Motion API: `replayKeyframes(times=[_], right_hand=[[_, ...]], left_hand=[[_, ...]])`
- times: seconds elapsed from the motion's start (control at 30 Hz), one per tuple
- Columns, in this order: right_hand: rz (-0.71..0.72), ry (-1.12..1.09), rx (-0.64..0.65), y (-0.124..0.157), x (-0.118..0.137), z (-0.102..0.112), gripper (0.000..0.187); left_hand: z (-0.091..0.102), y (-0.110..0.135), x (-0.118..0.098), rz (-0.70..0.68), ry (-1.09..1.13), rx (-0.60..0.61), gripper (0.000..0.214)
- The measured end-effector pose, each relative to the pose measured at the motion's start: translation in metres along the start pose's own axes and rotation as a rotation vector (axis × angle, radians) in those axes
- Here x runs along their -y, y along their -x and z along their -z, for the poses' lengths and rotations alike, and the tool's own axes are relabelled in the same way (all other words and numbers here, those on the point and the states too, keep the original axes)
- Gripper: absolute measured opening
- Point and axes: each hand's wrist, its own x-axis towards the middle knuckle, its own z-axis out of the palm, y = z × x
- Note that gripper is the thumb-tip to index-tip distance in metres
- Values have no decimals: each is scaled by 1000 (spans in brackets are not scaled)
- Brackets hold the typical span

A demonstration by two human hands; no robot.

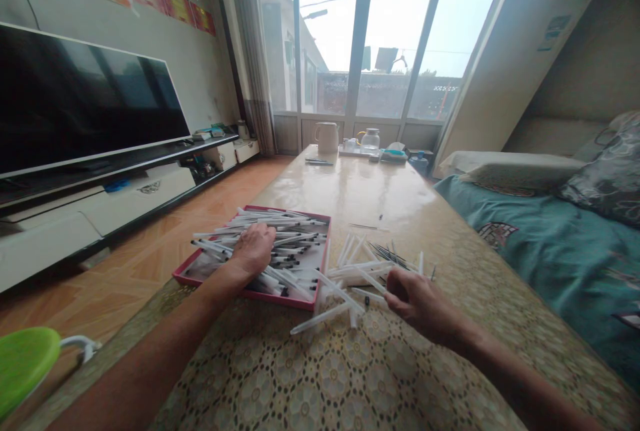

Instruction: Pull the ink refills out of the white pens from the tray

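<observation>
Green seat point(27, 365): one, left of the red-rimmed tray point(327, 234), beside the table point(280, 377). Television point(90, 101): one, beyond the tray to its left, screen dark. Left hand point(254, 248): over the tray, fingers bent down among the white pens point(293, 239); its fingertips are hidden from my camera, so I cannot tell whether it grips one. White pens: many, dark-ended, heaped inside the tray beneath and around that hand, well left of its partner; I judge the raised rim serves to stop them rolling. White tubes point(320, 319): several, loose, strewn just right of the tray, thus between the two hands; I take it they lie there for a short reach. Black piece point(367, 300): one, small, right of the tray, near the right hand point(415, 301). Dark thin rods point(390, 255): a bunch, right of the tray, just beyond the right hand, laid together, I suppose, for easy picking. Right hand: right of the tray, fingers curled inward, one tube appearing to meet the fingertips; I cannot tell whether it pinches that or something smaller. Teal cover point(505, 224): one, far right of the tray.
</observation>
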Motion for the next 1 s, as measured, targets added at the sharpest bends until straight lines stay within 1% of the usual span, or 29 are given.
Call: replayKeyframes(times=[0.07, 0.2, 0.3, 0.37, 0.43, 0.53, 0.57, 0.6, 0.63, 0.67, 0.7, 0.77, 0.83, 0.9, 1.0], right_hand=[[-14, 53, -47, -11, -4, -5, 14], [-53, 81, -131, -37, -12, -16, 8], [-83, 91, -212, -57, -15, -24, 8], [-86, 83, -271, -64, -13, -26, 9], [-70, 66, -328, -62, -8, -23, 12], [-9, 42, -402, -41, 3, -14, 21], [32, 39, -419, -30, 7, -12, 24], [154, 48, -439, -19, 10, -10, 25], [261, 86, -396, -7, 14, -10, 24], [339, 136, -311, 4, 17, -11, 22], [378, 181, -253, 14, 18, -13, 23], [384, 265, -143, 30, 19, -20, 18], [360, 302, -42, 40, 15, -28, 19], [329, 275, 42, 46, 10, -35, 23], [307, 186, 121, 52, 3, -42, 26]], left_hand=[[0, 1, 0, -9, -9, -32, 8], [4, 9, -7, -23, 13, -124, 10], [9, 19, -18, -51, 77, -176, 11], [12, 28, -29, -87, 128, -188, 10], [12, 39, -41, -148, 230, -191, 7], [10, 61, -63, -258, 434, -185, 6], [8, 69, -71, -290, 480, -179, 7], [6, 77, -79, -324, 511, -167, 7], [3, 84, -87, -360, 542, -152, 8], [-1, 91, -95, -401, 573, -132, 8], [-5, 97, -103, -442, 600, -115, 8], [-15, 106, -114, -509, 617, -104, 9], [-23, 110, -121, -601, 556, -132, 12], [-28, 112, -123, -710, 437, -178, 12], [-27, 113, -121, -839, 270, -220, 11]])
